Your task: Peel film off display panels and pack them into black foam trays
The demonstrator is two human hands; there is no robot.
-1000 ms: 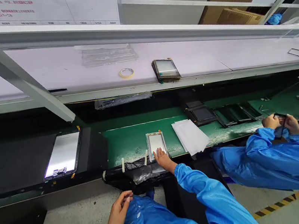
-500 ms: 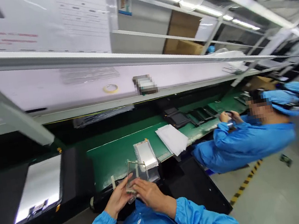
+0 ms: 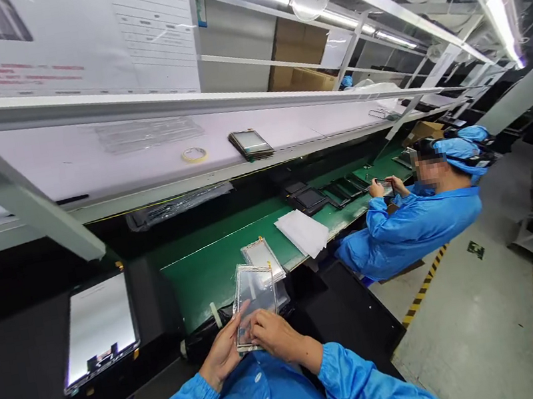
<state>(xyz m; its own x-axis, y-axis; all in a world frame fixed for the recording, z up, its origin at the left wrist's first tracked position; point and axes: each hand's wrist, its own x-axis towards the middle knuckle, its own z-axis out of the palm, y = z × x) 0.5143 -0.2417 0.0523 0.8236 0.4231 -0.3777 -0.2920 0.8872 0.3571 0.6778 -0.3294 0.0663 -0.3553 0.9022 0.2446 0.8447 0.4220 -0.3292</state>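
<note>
A clear, thin-framed glass touch panel (image 3: pixel 254 288) is tilted up in front of my body at the bench edge. My left hand (image 3: pixel 224 353) grips its lower left side, thumb lying along the face. Curled fingers of my right hand (image 3: pixel 274 334) press at the lower part of the same panel; whether they also pinch a film there is hidden. Just behind the panel, a stack of similar film-covered panels (image 3: pixel 269 260) lies on the green bench mat (image 3: pixel 202 274).
White sheets (image 3: pixel 302 231) and dark frames (image 3: pixel 341 193) lie farther right along the bench. On the left is a lit screen (image 3: pixel 98 327). Tape (image 3: pixel 194 155) and stacked panels (image 3: pixel 250 145) sit on the shelf. A co-worker in blue (image 3: pixel 416 223) works at right; a black tray (image 3: pixel 348 314) is beside me.
The touch panel has turned from a steep tilt to show more of its face, rising slightly. Both hands stay on it. My view has shifted a little to the right.
</note>
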